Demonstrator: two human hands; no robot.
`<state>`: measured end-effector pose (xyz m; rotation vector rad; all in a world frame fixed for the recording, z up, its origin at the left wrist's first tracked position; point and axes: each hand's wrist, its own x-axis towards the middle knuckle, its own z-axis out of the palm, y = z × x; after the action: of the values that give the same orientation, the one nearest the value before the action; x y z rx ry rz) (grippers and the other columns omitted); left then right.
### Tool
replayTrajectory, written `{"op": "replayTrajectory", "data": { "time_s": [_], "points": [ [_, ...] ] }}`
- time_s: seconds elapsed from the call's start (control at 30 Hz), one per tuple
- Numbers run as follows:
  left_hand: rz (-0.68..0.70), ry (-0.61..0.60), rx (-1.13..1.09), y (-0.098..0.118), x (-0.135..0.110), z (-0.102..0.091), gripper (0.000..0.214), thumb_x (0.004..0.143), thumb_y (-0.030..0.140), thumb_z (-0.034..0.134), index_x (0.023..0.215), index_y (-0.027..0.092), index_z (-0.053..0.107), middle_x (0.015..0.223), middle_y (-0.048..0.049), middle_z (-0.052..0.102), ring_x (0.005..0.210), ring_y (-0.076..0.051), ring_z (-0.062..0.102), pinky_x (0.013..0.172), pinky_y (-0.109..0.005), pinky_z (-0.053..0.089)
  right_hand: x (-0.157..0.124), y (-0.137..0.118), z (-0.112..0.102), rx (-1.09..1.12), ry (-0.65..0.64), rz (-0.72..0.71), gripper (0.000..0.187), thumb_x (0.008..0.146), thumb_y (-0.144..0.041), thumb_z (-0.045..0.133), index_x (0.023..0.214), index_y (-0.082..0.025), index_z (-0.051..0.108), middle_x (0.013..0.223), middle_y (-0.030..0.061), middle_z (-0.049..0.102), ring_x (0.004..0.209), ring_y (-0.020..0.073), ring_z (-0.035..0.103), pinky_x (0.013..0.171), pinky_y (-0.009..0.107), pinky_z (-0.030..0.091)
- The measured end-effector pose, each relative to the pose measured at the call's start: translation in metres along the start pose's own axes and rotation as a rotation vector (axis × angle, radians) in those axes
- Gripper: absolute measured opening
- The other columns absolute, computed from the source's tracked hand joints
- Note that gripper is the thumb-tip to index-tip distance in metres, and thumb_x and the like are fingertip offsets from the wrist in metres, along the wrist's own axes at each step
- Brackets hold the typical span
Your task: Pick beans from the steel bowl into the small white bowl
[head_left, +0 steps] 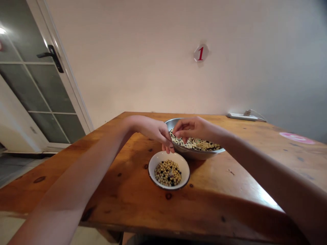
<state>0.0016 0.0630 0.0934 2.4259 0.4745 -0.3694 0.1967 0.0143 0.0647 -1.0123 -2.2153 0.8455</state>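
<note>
A white bowl (pixel 168 156) with a dark rim holds pale yellow beans (pixel 163 169) mixed with some black ones. My left hand (pixel 157 132) hangs over its far edge, fingers curled downward and close together; a small dark spot shows by the fingertips, too small to name. Behind stands a wide metal bowl (pixel 198 154), filled with pale and black beans (pixel 198 143). Over its left part is my right hand (pixel 191 129), thumb and fingertips pinched together just above the beans. Whatever lies in the pinch, if anything, is too small to make out.
Both bowls stand on a knotted wooden table (pixel 122 200). A white power strip (pixel 242 116) with a plug and cable lies at the back right. There is a pink oval sticker (pixel 296 138) on the right side. A wall rises behind, with a glazed door (pixel 48 85) at left.
</note>
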Motion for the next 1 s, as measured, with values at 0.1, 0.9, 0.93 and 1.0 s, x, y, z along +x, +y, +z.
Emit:
{"op": "replayTrajectory", "data": {
  "time_s": [0.1,0.9,0.93,1.0],
  "points": [
    [0.012,-0.001,0.024,0.006,-0.002,-0.001,0.026,0.087,0.031,0.054,0.101,0.019,0.072,0.1,-0.0055,0.073,0.093,-0.017,0.065,0.085,-0.024,0.047,0.002,0.011,-0.013,-0.198,0.114,0.046,0.028,0.079,-0.044,0.061,0.086,-0.018,0.065,0.072,0.002,0.066,0.066,0.0139,0.061,0.066,0.03,0.049],
    [-0.085,-0.183,0.069,-0.002,0.012,0.007,0.022,0.079,0.023,0.064,0.097,0.02,0.074,0.09,-0.0046,0.075,0.083,-0.015,0.067,0.075,-0.022,0.05,-0.002,0.049,-0.034,-0.499,-0.312,0.214,0.012,0.076,-0.022,0.06,0.087,-0.021,0.066,0.088,0.003,0.072,0.084,0.0173,0.065,0.074,0.028,0.047],
    [-0.089,-0.199,0.066,-0.002,0.014,0.008,0.021,0.079,0.022,0.063,0.097,0.02,0.074,0.09,-0.0047,0.075,0.084,-0.015,0.067,0.077,-0.022,0.05,-0.002,0.049,-0.036,-0.46,-0.288,0.195,0.014,0.077,-0.023,0.06,0.089,-0.021,0.066,0.09,0.0034,0.072,0.085,0.0175,0.066,0.075,0.029,0.048],
    [-0.108,-0.22,0.063,-0.002,0.018,0.01,0.021,0.079,0.02,0.063,0.097,0.02,0.074,0.09,-0.0048,0.075,0.086,-0.015,0.068,0.079,-0.022,0.05,-0.001,0.048,-0.037,-0.337,-0.261,0.172,0.016,0.078,-0.022,0.059,0.093,-0.021,0.064,0.094,0.0039,0.073,0.089,0.0176,0.066,0.077,0.03,0.049]
  ]
}}
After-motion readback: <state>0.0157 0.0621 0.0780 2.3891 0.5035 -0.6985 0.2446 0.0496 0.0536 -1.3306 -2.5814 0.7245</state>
